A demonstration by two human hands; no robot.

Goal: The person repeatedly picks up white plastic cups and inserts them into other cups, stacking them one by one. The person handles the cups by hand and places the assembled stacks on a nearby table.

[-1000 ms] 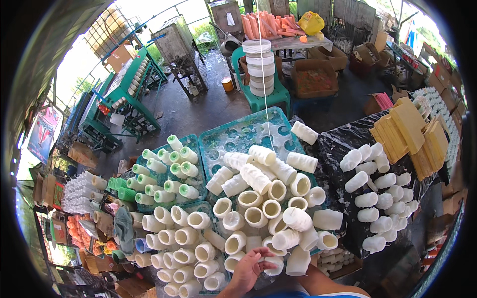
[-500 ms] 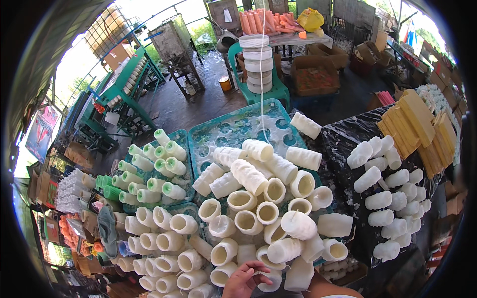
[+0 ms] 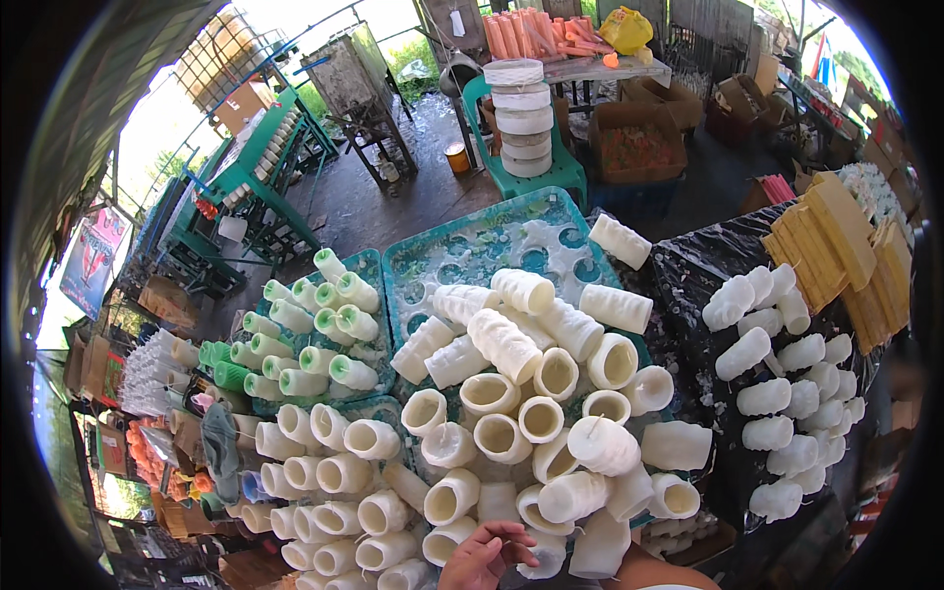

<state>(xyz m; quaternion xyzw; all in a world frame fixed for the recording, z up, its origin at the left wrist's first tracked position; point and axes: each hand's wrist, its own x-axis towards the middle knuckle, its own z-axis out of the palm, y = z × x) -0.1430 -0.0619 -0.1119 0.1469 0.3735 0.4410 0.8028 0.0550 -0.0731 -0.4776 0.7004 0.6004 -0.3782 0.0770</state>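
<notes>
My left hand [image 3: 488,557] is at the lower edge, palm partly showing, its fingers loosely bent and apart with nothing gripped in them. Its fingertips are next to a short white wax cylinder [image 3: 543,558]; I cannot tell whether they touch it. A larger white cylinder [image 3: 600,547] leans just to the right. Beside that, a bare patch of arm [image 3: 661,567] enters from the lower edge, but no right hand shows. In front of me lies a heap of ribbed white wax cylinders [image 3: 500,346], many with hollow ends facing me.
Green-tipped cylinders [image 3: 352,371] stand at the left on a teal tray. A teal wax-spattered tray [image 3: 462,246] lies behind the heap. More white cylinders [image 3: 764,397] rest on black plastic at right, near yellow slabs [image 3: 831,231]. A green chair [image 3: 546,182] holds stacked white discs.
The whole view has shifted slightly, so the scene sits a little further right. My left hand stays almost where it was, its fingers still apart. The heap looks unchanged.
</notes>
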